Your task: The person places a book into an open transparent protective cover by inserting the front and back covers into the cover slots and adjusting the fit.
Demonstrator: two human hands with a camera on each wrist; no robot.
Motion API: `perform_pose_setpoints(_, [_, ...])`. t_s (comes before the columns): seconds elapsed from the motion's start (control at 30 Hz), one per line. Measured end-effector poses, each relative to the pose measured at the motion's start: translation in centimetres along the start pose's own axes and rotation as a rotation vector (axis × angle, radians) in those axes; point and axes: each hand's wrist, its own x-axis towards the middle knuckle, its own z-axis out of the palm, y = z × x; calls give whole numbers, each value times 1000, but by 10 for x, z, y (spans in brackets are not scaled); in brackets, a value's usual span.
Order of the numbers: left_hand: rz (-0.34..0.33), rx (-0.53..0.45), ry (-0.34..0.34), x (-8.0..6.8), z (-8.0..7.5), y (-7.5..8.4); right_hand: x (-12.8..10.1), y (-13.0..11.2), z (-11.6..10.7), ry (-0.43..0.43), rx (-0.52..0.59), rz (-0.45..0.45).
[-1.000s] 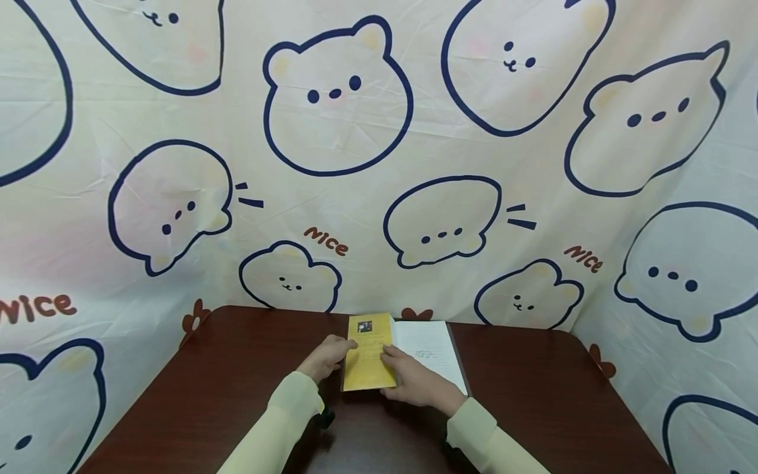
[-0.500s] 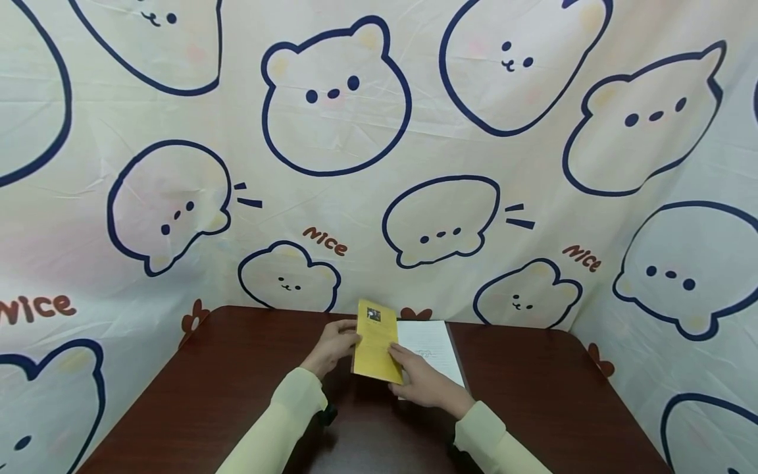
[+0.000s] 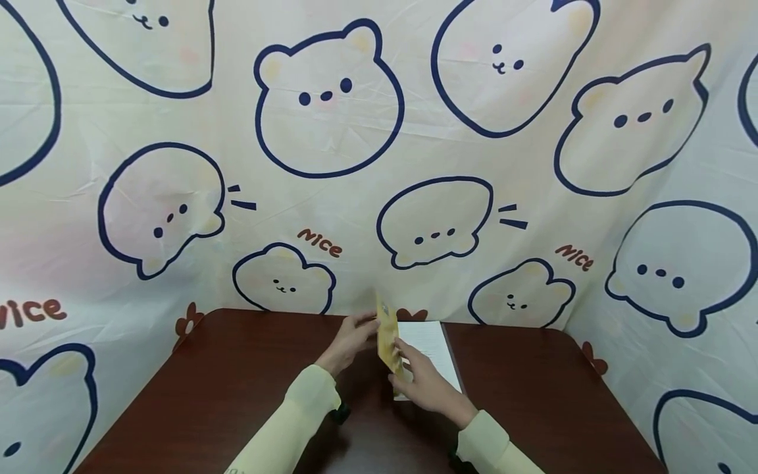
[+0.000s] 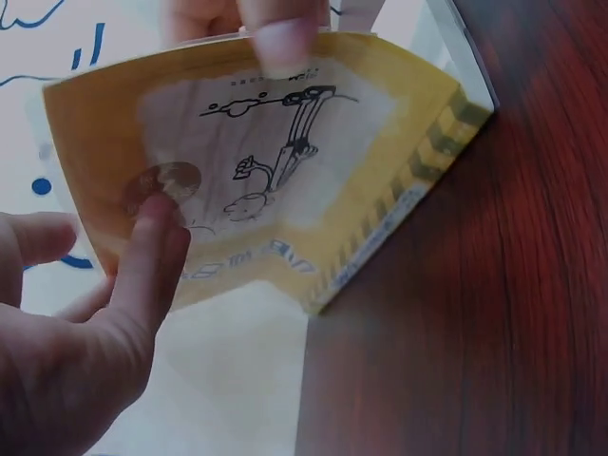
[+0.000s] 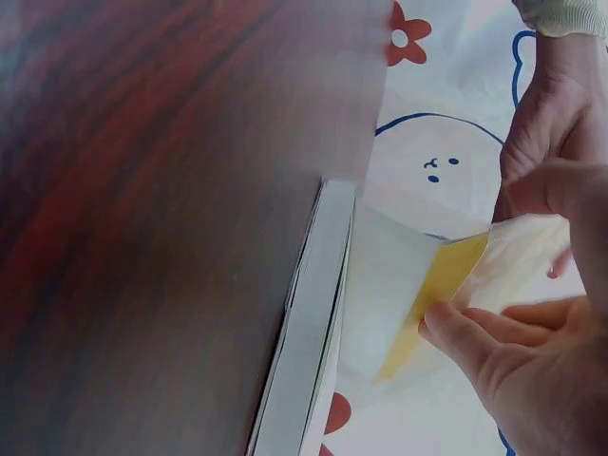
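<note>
A book with a yellow cover (image 3: 386, 336) lies on the table, its cover raised nearly upright over a white lined page (image 3: 423, 342). The left wrist view shows a line drawing on the cover's outer face (image 4: 285, 161) and a striped spine (image 4: 408, 180). My left hand (image 3: 352, 342) is at that outer face, its fingers (image 4: 157, 237) extended against it. My right hand (image 3: 423, 378) pinches the edge of the cover's yellow flap (image 5: 442, 285), with the thumb on the flap's inner side. The fingers behind the flap are partly hidden.
The book's thick page block (image 5: 309, 313) shows in the right wrist view. A dark reddish-brown wooden table (image 3: 237, 368) lies beneath. Behind it hangs a pale cloth (image 3: 355, 210) printed with cartoon animal outlines, close to the table's far edge.
The yellow cover has swung up from lying flat on the left to nearly edge-on. My left hand has followed it to the right, and my right hand still holds its edge.
</note>
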Motion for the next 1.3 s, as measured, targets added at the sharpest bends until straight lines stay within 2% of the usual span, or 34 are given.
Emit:
perform_pose_setpoints(0.17, [-8, 37, -77, 5, 14, 2, -3, 0, -4, 71, 144, 93])
perform_pose_setpoints(0.27, [-12, 96, -97, 5, 22, 0, -4, 0, -7, 129, 159, 151])
perform_pose_setpoints(0.4, [-12, 199, -109, 6, 31, -5, -6, -1, -12, 229, 107, 179])
perform_pose_setpoints(0.5, [36, 266, -130, 6, 35, -11, -10, -1, -17, 297, 73, 187])
perform_pose_setpoints(0.6, [85, 396, -143, 5, 38, -18, -14, 0, -23, 350, 52, 196])
perform_pose_setpoints(0.73, [54, 578, -162, 3, 43, -25, -18, 2, -29, 385, 23, 225])
perform_pose_setpoints(0.8, [35, 638, -182, 2, 47, -28, -20, 3, -31, 391, -27, 238])
perform_pose_setpoints(0.9, [28, 713, -204, 1, 53, -32, -22, 6, -33, 380, -185, 238])
perform_pose_setpoints(1.0, [22, 738, -203, -1, 58, -33, -22, 9, -37, 335, -361, 230])
perform_pose_setpoints(1.17, [20, 726, -184, -1, 64, -35, -20, 12, -42, 192, -557, 227])
perform_pose_setpoints(1.3, [45, 770, -192, 2, 67, -38, -16, 13, -46, 55, -704, 233])
